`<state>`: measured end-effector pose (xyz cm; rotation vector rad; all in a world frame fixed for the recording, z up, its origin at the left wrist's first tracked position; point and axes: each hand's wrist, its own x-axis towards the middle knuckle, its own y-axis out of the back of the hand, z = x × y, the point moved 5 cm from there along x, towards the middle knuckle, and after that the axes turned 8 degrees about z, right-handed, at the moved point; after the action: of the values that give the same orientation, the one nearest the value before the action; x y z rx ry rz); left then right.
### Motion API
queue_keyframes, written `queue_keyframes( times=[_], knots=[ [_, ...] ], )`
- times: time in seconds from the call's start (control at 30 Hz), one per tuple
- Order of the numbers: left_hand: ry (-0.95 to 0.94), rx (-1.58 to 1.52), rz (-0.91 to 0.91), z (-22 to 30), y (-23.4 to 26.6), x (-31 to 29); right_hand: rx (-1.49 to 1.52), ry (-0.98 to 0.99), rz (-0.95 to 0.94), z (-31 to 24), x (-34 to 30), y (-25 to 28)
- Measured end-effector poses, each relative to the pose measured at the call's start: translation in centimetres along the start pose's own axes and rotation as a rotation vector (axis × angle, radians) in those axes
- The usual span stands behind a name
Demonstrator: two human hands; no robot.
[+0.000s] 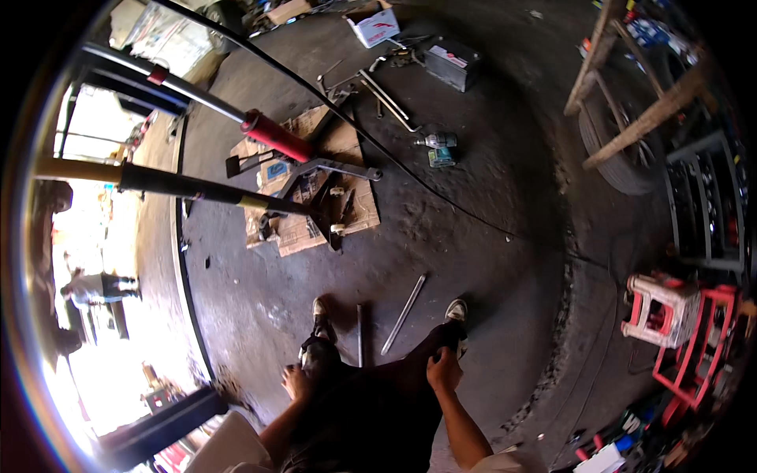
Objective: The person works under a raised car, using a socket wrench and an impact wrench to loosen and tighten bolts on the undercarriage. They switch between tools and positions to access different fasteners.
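My left hand (296, 382) is beside my left thigh, its fingers apart and holding nothing that I can see. My right hand (445, 371) is curled against the dark trouser cloth at my right leg; whatever its fingers may hold is hidden. Between my feet a bright metal bar (404, 314) lies slanted on the floor, and a darker bar (360, 335) lies to its left, partly behind my body. Neither hand touches the bars. Farther ahead, a stand with a red cylinder (276, 135) and splayed legs rests on flattened cardboard (363, 211).
A teal cordless power tool (439, 150), long bent wrenches (388, 99) and a car battery (453, 65) lie ahead. A black cable (378, 146) crosses the floor. On the right are a wheel (631, 169), wooden poles (654, 118) and a white-and-red stool (661, 309).
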<state>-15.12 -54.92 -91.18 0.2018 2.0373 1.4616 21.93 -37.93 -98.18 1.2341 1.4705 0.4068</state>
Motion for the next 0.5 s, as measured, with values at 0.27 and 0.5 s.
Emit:
queue_keyframes(
  times=[0.27, 0.5],
  knots=[
    [-0.185, -0.209, -0.049, 13.0, -1.0, -16.6, -0.270, 0.201, -0.279, 7.2, 1.0, 4.0],
    [-0.026, -0.407, -0.162, 18.9, -4.6, -25.3, -0.388, 0.547, -0.382, 10.7, 3.2, 4.4]
  ],
)
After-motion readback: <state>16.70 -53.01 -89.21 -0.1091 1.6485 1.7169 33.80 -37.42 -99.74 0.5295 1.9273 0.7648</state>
